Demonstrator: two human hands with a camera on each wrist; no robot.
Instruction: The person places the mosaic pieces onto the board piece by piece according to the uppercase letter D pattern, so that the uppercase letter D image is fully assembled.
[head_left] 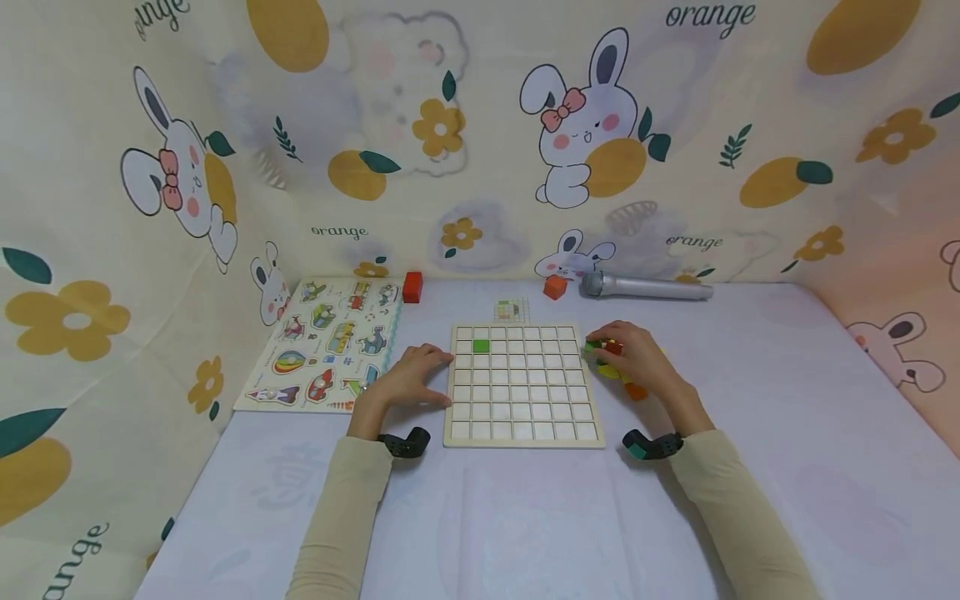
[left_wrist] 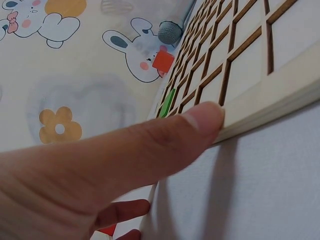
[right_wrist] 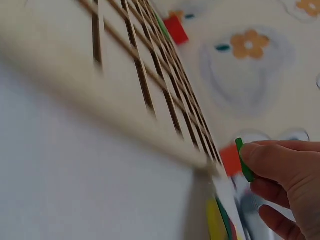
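A wooden grid board with white squares lies flat on the table, one green tile set in its second row from the back. Along the board's left edge rests my left hand, thumb extended and its tip against the wooden rim in the left wrist view. My right hand is just past the board's back right side, pinching a small green tile on edge between thumb and fingers. Under and beside that hand lie loose tiles, among them yellow ones and an orange one.
A small pattern card lies behind the board. Farther back are a red block, an orange block and a silver microphone. At left lies a picture puzzle board. Patterned cloth walls enclose the table.
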